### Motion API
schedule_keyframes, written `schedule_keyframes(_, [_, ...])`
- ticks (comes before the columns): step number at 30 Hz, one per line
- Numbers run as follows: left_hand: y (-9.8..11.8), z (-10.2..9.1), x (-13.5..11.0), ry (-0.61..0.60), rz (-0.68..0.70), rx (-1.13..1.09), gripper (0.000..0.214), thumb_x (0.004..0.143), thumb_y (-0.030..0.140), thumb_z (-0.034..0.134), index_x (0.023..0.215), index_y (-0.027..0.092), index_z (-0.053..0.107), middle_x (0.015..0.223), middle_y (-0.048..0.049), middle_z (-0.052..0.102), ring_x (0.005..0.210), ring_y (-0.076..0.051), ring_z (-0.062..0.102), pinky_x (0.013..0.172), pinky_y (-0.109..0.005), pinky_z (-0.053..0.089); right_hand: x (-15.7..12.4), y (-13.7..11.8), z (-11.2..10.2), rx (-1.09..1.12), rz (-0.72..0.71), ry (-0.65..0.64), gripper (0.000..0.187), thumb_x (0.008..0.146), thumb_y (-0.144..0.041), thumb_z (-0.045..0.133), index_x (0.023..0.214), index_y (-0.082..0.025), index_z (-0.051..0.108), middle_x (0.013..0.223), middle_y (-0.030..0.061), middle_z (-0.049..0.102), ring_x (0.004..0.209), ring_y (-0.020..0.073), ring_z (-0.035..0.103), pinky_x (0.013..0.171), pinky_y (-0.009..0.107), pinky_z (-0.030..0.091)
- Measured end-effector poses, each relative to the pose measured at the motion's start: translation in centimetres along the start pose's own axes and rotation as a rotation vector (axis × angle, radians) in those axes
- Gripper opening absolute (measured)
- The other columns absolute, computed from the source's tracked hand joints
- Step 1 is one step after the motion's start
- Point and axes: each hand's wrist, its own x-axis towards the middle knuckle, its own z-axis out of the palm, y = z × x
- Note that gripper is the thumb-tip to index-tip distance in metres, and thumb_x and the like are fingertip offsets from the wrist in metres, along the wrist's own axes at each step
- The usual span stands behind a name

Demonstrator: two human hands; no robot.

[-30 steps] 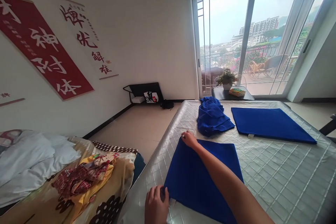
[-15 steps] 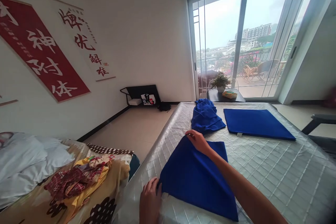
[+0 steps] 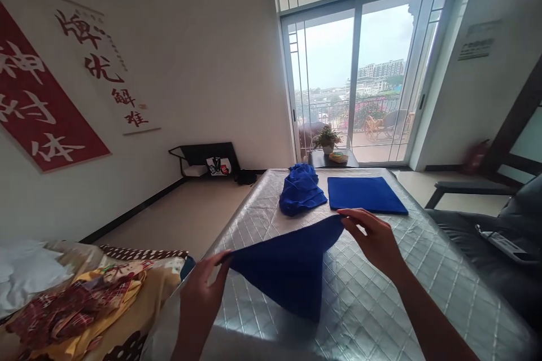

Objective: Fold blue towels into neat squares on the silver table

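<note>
A blue cloth (image 3: 288, 265) hangs between my two hands, its upper edge stretched and its lower part drooping to a point over the silver quilted cover. My left hand (image 3: 205, 282) pinches one corner between thumb and fingers. The other corner is pinched by my right hand (image 3: 370, 231), higher and farther away. Beyond them lies a flat, neatly folded blue cloth (image 3: 364, 194). Left of it sits a crumpled pile of blue cloth (image 3: 301, 189).
A silver quilted table cover (image 3: 372, 287) spreads under the cloths. To the left is a bed with a plaid garment (image 3: 76, 299). A black sofa (image 3: 470, 231) stands at the right. A small table with a potted plant (image 3: 327, 138) is by the glass door.
The blue cloth has been lifted off the cover and stretched between both hands. My right hand has moved right, taking its corner along. The view has turned to the right.
</note>
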Motion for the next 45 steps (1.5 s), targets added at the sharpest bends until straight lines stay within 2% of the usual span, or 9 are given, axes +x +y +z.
schedule_keyframes(6, [5.7, -4.8, 3.5, -0.009, 0.158, 0.014, 0.039, 0.085, 0.067, 0.061, 0.094, 0.031, 0.074, 0.092, 0.0014, 0.077, 0.083, -0.021, 0.072, 0.072, -0.03, 0.058, -1.5, -2.3, -6.0, -0.11, 0.039, 0.255, 0.024, 0.089, -0.046, 0.066, 0.104, -0.029, 0.075, 0.096, 0.0017, 0.074, 0.069, 0.0143, 0.067, 0.06, 0.026, 0.053])
schedule_keyframes(18, [11.1, -2.7, 8.9, -0.436, 0.251, -0.196, 0.043, 0.076, 0.069, 0.065, 0.075, 0.026, 0.073, 0.076, 0.0007, 0.074, 0.07, -0.02, 0.068, 0.075, -0.032, 0.057, -4.0, -1.0, -10.2, -0.374, 0.243, 0.459, 0.04, 0.085, -0.061, 0.062, 0.102, -0.028, 0.076, 0.066, -0.001, 0.067, 0.059, 0.0167, 0.065, 0.06, 0.029, 0.049])
schedule_keyframes(24, [12.2, -3.0, 8.3, -0.481, 0.264, -0.37, 0.038, 0.074, 0.064, 0.069, 0.071, 0.026, 0.072, 0.075, -0.002, 0.073, 0.073, -0.022, 0.069, 0.074, -0.037, 0.059, -5.1, -3.2, -11.7, -0.412, 0.341, 0.568, 0.041, 0.083, -0.064, 0.064, 0.1, -0.029, 0.077, 0.061, -0.0001, 0.067, 0.057, 0.0207, 0.066, 0.052, 0.033, 0.046])
schedule_keyframes(28, [14.9, -3.2, 6.0, -0.625, 0.318, -0.55, 0.036, 0.075, 0.061, 0.073, 0.069, 0.026, 0.073, 0.069, -0.0033, 0.071, 0.069, -0.022, 0.067, 0.068, -0.039, 0.059, -4.1, -5.5, -11.5, -0.354, 0.506, 0.809, 0.04, 0.085, -0.055, 0.067, 0.11, -0.025, 0.075, 0.068, 0.0047, 0.069, 0.059, 0.0237, 0.066, 0.052, 0.037, 0.048])
schedule_keyframes(31, [17.5, -2.2, 4.2, -0.745, 0.327, -0.718, 0.033, 0.077, 0.057, 0.075, 0.07, 0.025, 0.074, 0.069, -0.0034, 0.071, 0.068, -0.021, 0.067, 0.067, -0.037, 0.058, -1.8, -5.1, -11.4, -0.396, 0.421, 0.934, 0.041, 0.089, -0.048, 0.062, 0.118, -0.021, 0.073, 0.106, 0.0097, 0.073, 0.084, 0.028, 0.07, 0.07, 0.04, 0.054])
schedule_keyframes(34, [19.0, -0.3, 3.4, -0.715, 0.315, -0.889, 0.027, 0.077, 0.047, 0.08, 0.072, 0.022, 0.072, 0.069, -0.0031, 0.07, 0.068, -0.018, 0.066, 0.069, -0.032, 0.055, 1.9, -2.7, -11.2, -0.479, 0.263, 0.96, 0.035, 0.092, -0.038, 0.057, 0.115, -0.019, 0.074, 0.113, 0.0085, 0.072, 0.092, 0.0268, 0.069, 0.08, 0.04, 0.053])
schedule_keyframes(37, [18.3, 1.6, 3.0, -0.605, 0.188, -0.889, 0.023, 0.079, 0.039, 0.081, 0.075, 0.021, 0.067, 0.072, -0.0017, 0.07, 0.069, -0.015, 0.064, 0.073, -0.029, 0.053, 6.4, 0.1, -8.9, -0.47, 0.224, 0.771, 0.037, 0.096, -0.034, 0.049, 0.12, -0.014, 0.069, 0.117, 0.0121, 0.07, 0.089, 0.0219, 0.066, 0.087, 0.04, 0.051])
schedule_keyframes(40, [15.1, 3.5, 1.8, -0.531, 0.041, -0.784, 0.023, 0.081, 0.039, 0.077, 0.087, 0.022, 0.063, 0.075, 0.0004, 0.068, 0.071, -0.015, 0.065, 0.076, -0.029, 0.052, 9.7, 2.7, -3.2, -0.437, 0.235, 0.44, 0.036, 0.099, -0.032, 0.044, 0.122, -0.013, 0.064, 0.119, 0.0134, 0.069, 0.087, 0.0194, 0.064, 0.092, 0.04, 0.048])
schedule_keyframes(45, [6.1, 7.5, -3.1, -0.564, -0.119, -0.495, 0.026, 0.087, 0.041, 0.062, 0.107, 0.025, 0.059, 0.068, 0.0056, 0.063, 0.067, -0.016, 0.064, 0.073, -0.029, 0.049, 6.7, 6.4, 7.8, -0.37, 0.111, -0.157, 0.033, 0.094, -0.018, 0.049, 0.123, -0.022, 0.062, 0.132, 0.0066, 0.064, 0.097, 0.0167, 0.066, 0.089, 0.03, 0.049])
